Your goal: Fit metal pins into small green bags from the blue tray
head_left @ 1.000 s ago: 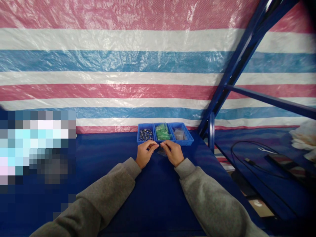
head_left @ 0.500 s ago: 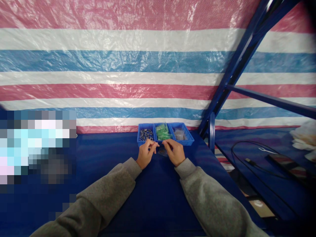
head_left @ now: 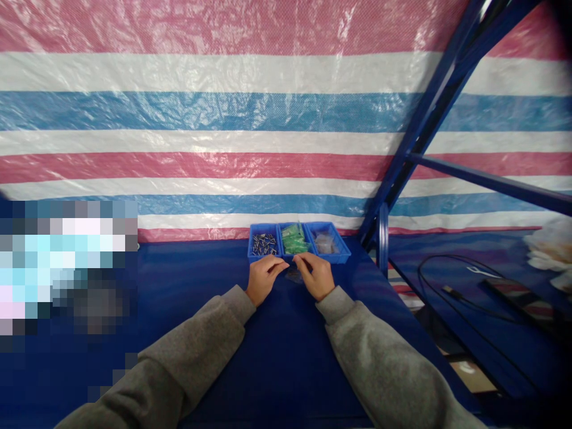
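Note:
Just in front of three small blue bins, my left hand (head_left: pixel 263 279) is closed in a pinch, its fingertips pointing right. My right hand (head_left: pixel 316 275) faces it, also pinching, with a narrow gap between the two. What either pinch holds is too small to make out. A clear plastic bag (head_left: pixel 294 274) lies or hangs beside my right fingertips. The left bin (head_left: pixel 264 258) has small dark and metallic parts, the middle one holds green packets (head_left: pixel 295 239), and the right one clear plastic bags (head_left: pixel 325 242).
The bins stand at the back of a blue table (head_left: pixel 277 369), against a striped plastic sheet (head_left: pixel 201 143). A blue metal frame (head_left: pixel 402 161) rises at the right. Beyond it lie a black cable (head_left: pixel 451 258) and a dark flat device (head_left: pixel 522 298). The left side is pixelated.
The fingers of my left hand have drawn together into a tighter pinch, pointing more to the right. My right hand has barely moved.

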`<state>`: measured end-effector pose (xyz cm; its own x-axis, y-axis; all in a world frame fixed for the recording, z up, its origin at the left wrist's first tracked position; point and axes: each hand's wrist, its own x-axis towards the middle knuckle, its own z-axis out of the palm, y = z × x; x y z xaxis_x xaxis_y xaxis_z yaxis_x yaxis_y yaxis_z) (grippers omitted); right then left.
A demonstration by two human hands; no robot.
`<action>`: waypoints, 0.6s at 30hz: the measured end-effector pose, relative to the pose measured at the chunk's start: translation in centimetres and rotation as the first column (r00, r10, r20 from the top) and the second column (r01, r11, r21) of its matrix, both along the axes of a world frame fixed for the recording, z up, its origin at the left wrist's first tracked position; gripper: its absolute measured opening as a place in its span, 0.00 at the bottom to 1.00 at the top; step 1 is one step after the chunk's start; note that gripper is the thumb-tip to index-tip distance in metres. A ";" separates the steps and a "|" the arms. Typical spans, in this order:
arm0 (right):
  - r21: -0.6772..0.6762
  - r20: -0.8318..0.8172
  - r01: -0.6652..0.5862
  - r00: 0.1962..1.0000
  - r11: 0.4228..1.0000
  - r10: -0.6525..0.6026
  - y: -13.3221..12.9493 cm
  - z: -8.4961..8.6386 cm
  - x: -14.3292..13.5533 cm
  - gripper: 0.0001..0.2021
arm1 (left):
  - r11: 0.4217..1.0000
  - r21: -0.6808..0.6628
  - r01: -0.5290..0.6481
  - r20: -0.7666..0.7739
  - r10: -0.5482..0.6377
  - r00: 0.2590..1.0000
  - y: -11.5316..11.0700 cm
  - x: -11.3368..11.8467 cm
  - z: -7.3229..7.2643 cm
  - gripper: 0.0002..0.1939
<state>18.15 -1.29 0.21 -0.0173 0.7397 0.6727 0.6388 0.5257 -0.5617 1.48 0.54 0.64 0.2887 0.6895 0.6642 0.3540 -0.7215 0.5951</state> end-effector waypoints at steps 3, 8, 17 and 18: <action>-0.009 0.007 0.001 1.000 1.000 -0.001 0.1 0.0 0.0 0.13 | 1.000 0.012 0.023 0.018 -0.023 1.000 0.1 0.0 0.0 0.11; -0.011 -0.004 -0.027 1.000 1.000 0.027 0.0 0.1 0.0 0.12 | 0.997 -0.052 0.059 0.060 -0.056 0.997 0.2 0.0 -0.3 0.14; -0.048 -0.036 -0.178 0.984 0.983 0.177 -0.2 -0.1 -0.3 0.10 | 0.975 -0.191 0.112 0.112 -0.091 0.990 0.2 0.1 -0.8 0.12; -0.050 -0.041 -0.182 0.983 0.982 0.180 -0.2 -0.1 -0.3 0.10 | 0.973 -0.200 0.114 0.105 -0.095 0.990 0.2 0.1 -0.8 0.12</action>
